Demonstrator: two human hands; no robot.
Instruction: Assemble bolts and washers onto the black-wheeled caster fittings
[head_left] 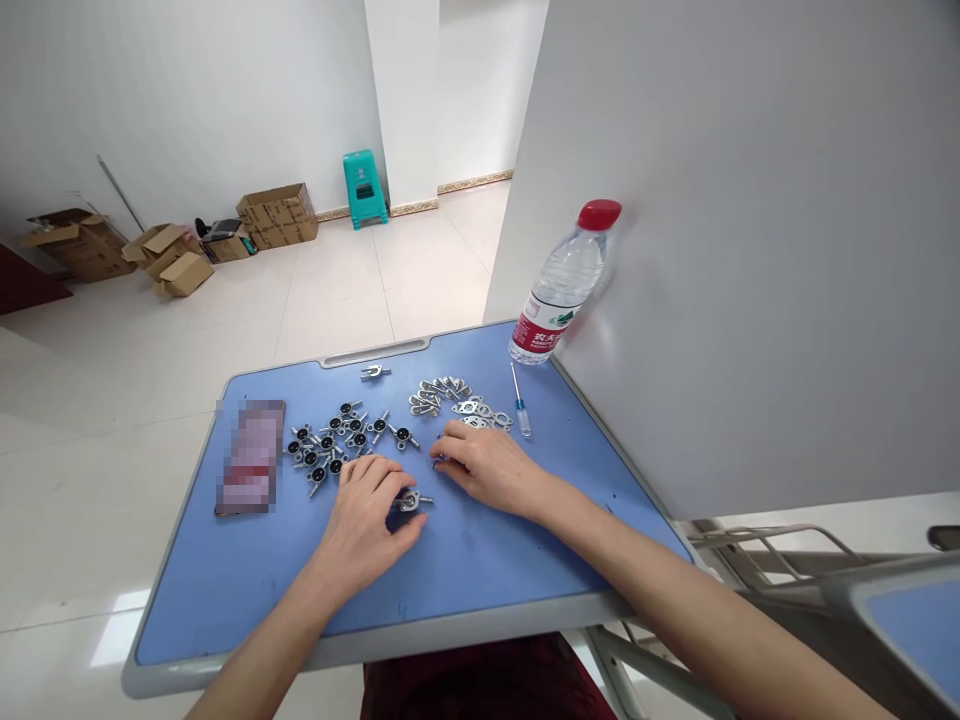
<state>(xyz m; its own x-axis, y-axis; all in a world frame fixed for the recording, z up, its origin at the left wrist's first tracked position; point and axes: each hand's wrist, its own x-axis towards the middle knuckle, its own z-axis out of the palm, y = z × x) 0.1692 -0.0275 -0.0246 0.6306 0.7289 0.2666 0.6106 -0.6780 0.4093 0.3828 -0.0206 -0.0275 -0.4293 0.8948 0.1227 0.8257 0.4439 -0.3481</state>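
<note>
My left hand (367,515) curls its fingers and thumb around a small metal fitting (409,500) lying low over the blue desk. The fitting has a flat oval flange and a thin pipe end pointing right. To its right, my right hand (484,460) is closed in a pinch low at the desk, with tiny dark bits by its fingertips, too small to name. Behind my left hand lies a cluster of metal fittings with black round centres (335,440). Beyond my right hand are flat oval metal plates (480,408) and a pile of small metal pieces (442,392).
A screwdriver (522,405) with a clear blue handle lies right of the plates. A water bottle (562,285) with a red cap stands against the grey partition (750,250). One fitting (375,372) sits at the back edge, and a blurred phone-like object (253,455) at left.
</note>
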